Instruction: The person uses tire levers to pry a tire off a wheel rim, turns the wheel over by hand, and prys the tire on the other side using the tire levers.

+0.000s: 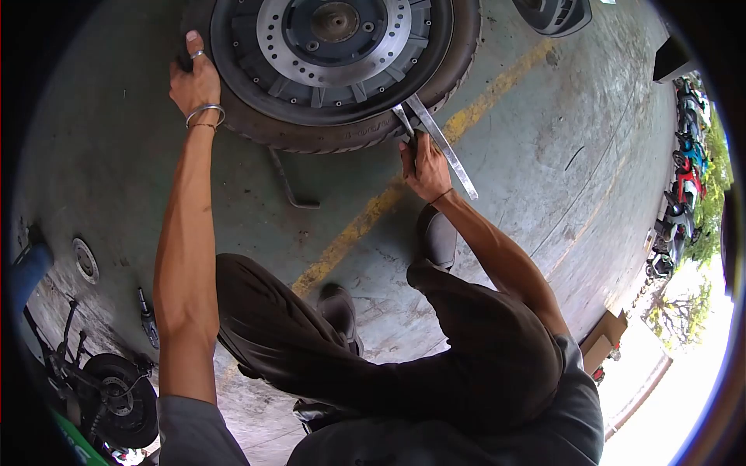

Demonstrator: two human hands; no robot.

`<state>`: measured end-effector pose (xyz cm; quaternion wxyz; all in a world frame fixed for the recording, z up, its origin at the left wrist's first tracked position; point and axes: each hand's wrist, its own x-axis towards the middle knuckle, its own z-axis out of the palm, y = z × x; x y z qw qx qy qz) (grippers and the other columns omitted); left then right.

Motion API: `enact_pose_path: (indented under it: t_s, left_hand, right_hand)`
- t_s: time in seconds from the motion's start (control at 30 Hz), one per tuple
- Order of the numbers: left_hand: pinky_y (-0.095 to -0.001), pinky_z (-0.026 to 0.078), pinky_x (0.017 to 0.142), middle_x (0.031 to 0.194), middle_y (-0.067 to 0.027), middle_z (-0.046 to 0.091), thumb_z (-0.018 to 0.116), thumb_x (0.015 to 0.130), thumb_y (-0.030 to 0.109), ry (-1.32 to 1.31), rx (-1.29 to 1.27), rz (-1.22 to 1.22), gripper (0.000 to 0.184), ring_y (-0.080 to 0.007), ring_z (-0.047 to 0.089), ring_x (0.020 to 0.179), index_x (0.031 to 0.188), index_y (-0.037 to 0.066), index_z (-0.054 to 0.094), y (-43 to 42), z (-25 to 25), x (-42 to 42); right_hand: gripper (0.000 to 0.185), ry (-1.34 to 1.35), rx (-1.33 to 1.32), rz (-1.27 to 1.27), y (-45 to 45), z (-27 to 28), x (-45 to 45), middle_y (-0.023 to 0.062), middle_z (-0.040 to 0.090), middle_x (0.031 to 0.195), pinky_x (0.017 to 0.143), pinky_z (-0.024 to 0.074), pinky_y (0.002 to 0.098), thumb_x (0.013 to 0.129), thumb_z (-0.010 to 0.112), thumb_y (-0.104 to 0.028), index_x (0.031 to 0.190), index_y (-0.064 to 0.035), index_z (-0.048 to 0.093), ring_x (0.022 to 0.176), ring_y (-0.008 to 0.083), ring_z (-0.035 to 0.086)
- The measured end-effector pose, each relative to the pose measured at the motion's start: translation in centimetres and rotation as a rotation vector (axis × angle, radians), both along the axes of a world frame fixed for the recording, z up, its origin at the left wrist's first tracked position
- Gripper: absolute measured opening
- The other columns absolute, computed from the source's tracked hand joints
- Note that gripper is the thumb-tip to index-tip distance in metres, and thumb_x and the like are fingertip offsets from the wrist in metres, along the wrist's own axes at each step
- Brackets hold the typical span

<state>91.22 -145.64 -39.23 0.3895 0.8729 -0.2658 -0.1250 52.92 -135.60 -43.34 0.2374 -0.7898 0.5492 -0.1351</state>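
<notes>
A greenish-grey floor, scuffed and crossed by 1 worn yellow stripe, carried nearly everything. Beyond its right edge stood a row of motorcycles, too crowded to count. Near its lower left corner was 1 more motorcycle, a black wheel showing.

The 1 wheel at work lay flat at the floor's far edge, its top cut off from view. Its tyre was black, with raised lettering on the sidewall and tread blocks along the rim of the rubber; the wheel body inside was dark grey and ribbed. On it sat 1 shiny brake disc pierced with small holes, around a dark hub.

The left hand was curled against the tyre's left edge, thumb extended. The right hand was closed around 1 silver lever, whose tip met the wheel's near right edge. A 2nd, longer lever slanted out from that same edge, just beside the hand.

Towards the floor's left edge lay 1 shock absorber and 1 loose round disc. Below the tyre was 1 bent bar. Smallest were 1 bangle and 1 ring, both on the left side.
</notes>
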Motion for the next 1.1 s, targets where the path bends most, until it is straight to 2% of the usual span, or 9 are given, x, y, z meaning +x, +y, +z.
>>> enact_pose_path:
  t_s: [0.17,0.33,0.43,0.47,0.6,0.77,0.87,0.97,1.1]
  left_hand:
    - [-0.0476,0.039,0.102,0.126,-0.0325,0.054,0.039,0.082,0.079,-0.025,0.003,-0.024,0.099,-0.0482,0.05,0.119,0.131,-0.006,0.05,-0.1,-0.3,0.2]
    - [-0.0456,0.037,0.104,0.13,-0.0304,0.053,0.037,0.087,0.075,-0.005,0.014,-0.018,0.093,-0.0467,0.048,0.122,0.131,-0.007,0.05,-0.4,0.7,-0.8]
    - [-0.0438,0.035,0.106,0.132,-0.0291,0.052,0.037,0.09,0.071,-0.029,-0.007,-0.036,0.089,-0.0458,0.047,0.124,0.131,-0.006,0.051,-0.5,0.6,-0.9]
    - [-0.042,0.034,0.107,0.135,-0.0276,0.05,0.037,0.091,0.069,0.009,-0.048,-0.046,0.087,-0.0439,0.045,0.127,0.132,-0.007,0.05,-0.6,0.8,-1.2]
    - [-0.0388,0.032,0.11,0.14,-0.026,0.047,0.039,0.092,0.068,-0.011,-0.097,-0.051,0.089,-0.0402,0.044,0.13,0.132,-0.011,0.047,-0.7,0.0,-0.7]
    - [-0.0371,0.03,0.112,0.146,-0.0232,0.041,0.036,0.091,0.07,0.084,-0.028,-0.038,0.091,-0.037,0.041,0.134,0.14,-0.007,0.04,-0.9,1.2,-1.5]
    - [-0.0368,0.029,0.112,0.146,-0.0232,0.041,0.035,0.092,0.068,0.093,-0.016,-0.029,0.089,-0.0366,0.04,0.134,0.14,-0.007,0.04,-1.0,1.4,-1.8]
    - [-0.0367,0.028,0.112,0.146,-0.0235,0.041,0.036,0.092,0.068,0.085,-0.012,-0.035,0.089,-0.0366,0.04,0.134,0.139,-0.007,0.041,-0.9,1.1,-1.4]
    - [-0.037,0.029,0.112,0.145,-0.024,0.042,0.037,0.092,0.069,0.041,-0.022,-0.063,0.09,-0.0368,0.041,0.134,0.139,-0.007,0.042,-0.9,0.3,-0.7]
  right_hand:
    - [0.049,-0.026,-0.004,0.002,1.5,3.4,-0.1,0.0239,0.056,0.112,0.085,0.0484,0.043,0.087,0.06,-0.007,0.131,0.0045,0.041,0.102,0.0409,0.057]
    - [0.037,0.182,-0.359,-0.066,0.3,5.6,-3.0,0.0192,0.057,0.116,0.081,0.048,0.0401,0.084,0.063,-0.009,0.121,-0.0064,0.058,0.106,0.0339,0.055]
    - [0.027,0.094,-0.037,-0.141,-1.2,2.8,-6.0,0.0165,0.063,0.103,0.073,0.0483,0.0419,0.088,0.062,-0.013,0.114,-0.006,0.059,0.094,0.0339,0.061]
    - [0.017,-0.132,0.187,-0.163,-1.1,2.2,-6.6,0.0166,0.063,0.086,0.065,0.0468,0.0461,0.091,0.059,-0.016,0.102,-0.004,0.057,0.077,0.0379,0.061]
    - [0.014,-0.069,0.125,-0.14,-1.7,3.8,-7.9,0.0192,0.06,0.076,0.059,0.0453,0.0478,0.092,0.058,-0.015,0.088,-0.0031,0.053,0.07,0.0422,0.059]
    - [0.014,0.118,0.229,-0.085,-4.6,11.0,-11.7,0.0171,0.061,0.071,0.054,0.0441,0.0436,0.092,0.06,-0.016,0.096,-0.0033,0.056,0.061,0.0387,0.058]
    - [0.017,-0.024,0.199,-0.067,-4.9,13.1,-10.4,0.016,0.058,0.067,0.054,0.0432,0.0428,0.095,0.058,-0.019,0.105,-0.0051,0.058,0.056,0.0344,0.058]
    - [0.022,-0.159,0.515,-0.058,-6.1,13.7,-9.9,0.015,0.056,0.063,0.055,0.0425,0.0423,0.098,0.054,-0.023,0.11,-0.0061,0.058,0.053,0.0305,0.056]
    - [0.023,-0.23,0.701,-0.153,-6.0,11.6,-10.6,0.015,0.052,0.06,0.054,0.04,0.0416,0.1,0.05,-0.023,0.096,-0.0014,0.053,0.052,0.031,0.052]
